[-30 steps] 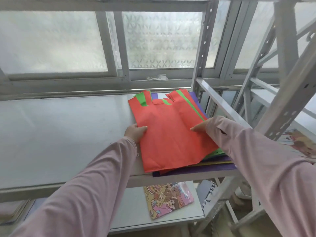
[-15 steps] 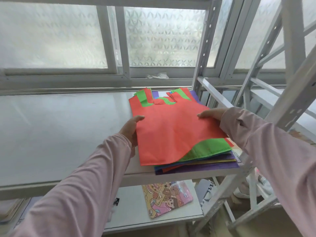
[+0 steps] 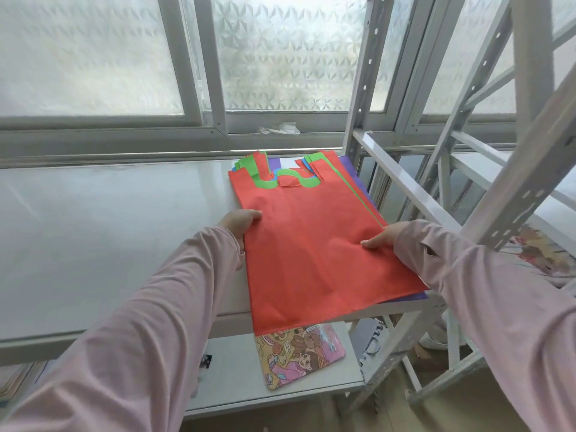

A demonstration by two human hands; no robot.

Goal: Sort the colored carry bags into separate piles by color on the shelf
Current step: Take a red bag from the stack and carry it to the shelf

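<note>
A red carry bag [image 3: 314, 241] lies flat on top of a stack of bags at the right end of the white shelf [image 3: 109, 238]. Its bottom edge hangs past the shelf's front. My left hand [image 3: 240, 221] grips its left edge, thumb on top. My right hand [image 3: 381, 236] holds its right edge, fingers pressed on the fabric. A green bag [image 3: 293, 179] shows under it at the handles and along the right side. A purple bag [image 3: 352, 169] sticks out at the stack's back right; the other bags are mostly hidden.
A frosted window [image 3: 280, 57] runs behind the shelf. A perforated metal upright [image 3: 361, 85] and slanted frame bars [image 3: 536, 169] stand to the right. On the lower shelf lies a cartoon-print bag [image 3: 302, 353]. A crumpled white scrap [image 3: 280, 128] sits on the sill.
The red bag, lifted at its front half a second ago with green showing beneath, now lies flat and has slid toward me over the shelf's front edge. Both hands shifted nearer with it.
</note>
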